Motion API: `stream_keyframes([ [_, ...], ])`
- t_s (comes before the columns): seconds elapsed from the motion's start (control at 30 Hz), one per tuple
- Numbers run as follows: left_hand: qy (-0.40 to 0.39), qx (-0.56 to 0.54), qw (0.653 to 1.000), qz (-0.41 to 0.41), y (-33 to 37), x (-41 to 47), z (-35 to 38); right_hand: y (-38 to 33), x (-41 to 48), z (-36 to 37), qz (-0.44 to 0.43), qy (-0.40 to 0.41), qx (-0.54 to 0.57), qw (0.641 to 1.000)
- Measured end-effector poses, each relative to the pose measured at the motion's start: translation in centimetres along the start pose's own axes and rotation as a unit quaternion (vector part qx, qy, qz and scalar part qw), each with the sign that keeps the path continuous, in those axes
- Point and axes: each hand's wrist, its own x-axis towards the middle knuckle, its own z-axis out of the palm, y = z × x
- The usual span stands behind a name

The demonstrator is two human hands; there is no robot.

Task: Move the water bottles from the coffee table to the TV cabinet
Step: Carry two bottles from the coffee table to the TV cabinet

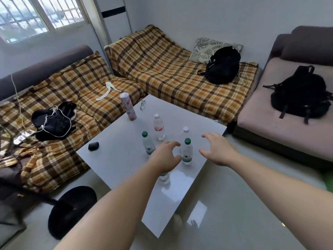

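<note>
**Bottles crowd white coffee table**

White glossy coffee table (pixel 115 159) carries five clear plastic water bottles. One green-capped bottle (pixel 187 152) stands between the left hand (pixel 166 156) and right hand (pixel 215 150), both spread wide, neither touching it.

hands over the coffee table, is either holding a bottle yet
Nothing is held: the left hand and right hand are open on either side of the green-capped bottle.

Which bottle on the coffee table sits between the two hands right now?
The green-capped bottle nearest the table's front edge, flanked by the open left hand and right hand. The other green-capped bottle stands left of both hands.
</note>
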Motion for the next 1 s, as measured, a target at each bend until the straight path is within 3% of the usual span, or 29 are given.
stream_keyframes([
  [0.3, 0.017, -0.037, 0.997, -0.059, 1.6, 7.9, 1.8, 2.8, 9.1, -1.0, -0.042, -0.051, -0.014, 0.998],
  [0.6, -0.024, -0.082, 0.991, -0.107, -1.3, 17.5, 4.5, 3.4, 18.8, -0.2, -0.073, -0.126, -0.085, 0.986],
  [0.73, -0.041, -0.107, 0.982, -0.148, -2.3, 20.1, 5.5, 3.7, 22.2, 0.8, -0.064, -0.153, -0.038, 0.985],
  [1.0, -0.066, -0.12, 0.964, -0.23, -3.0, 22.1, 8.3, 4.4, 28.6, 3.7, -0.133, -0.252, -0.091, 0.954],
])
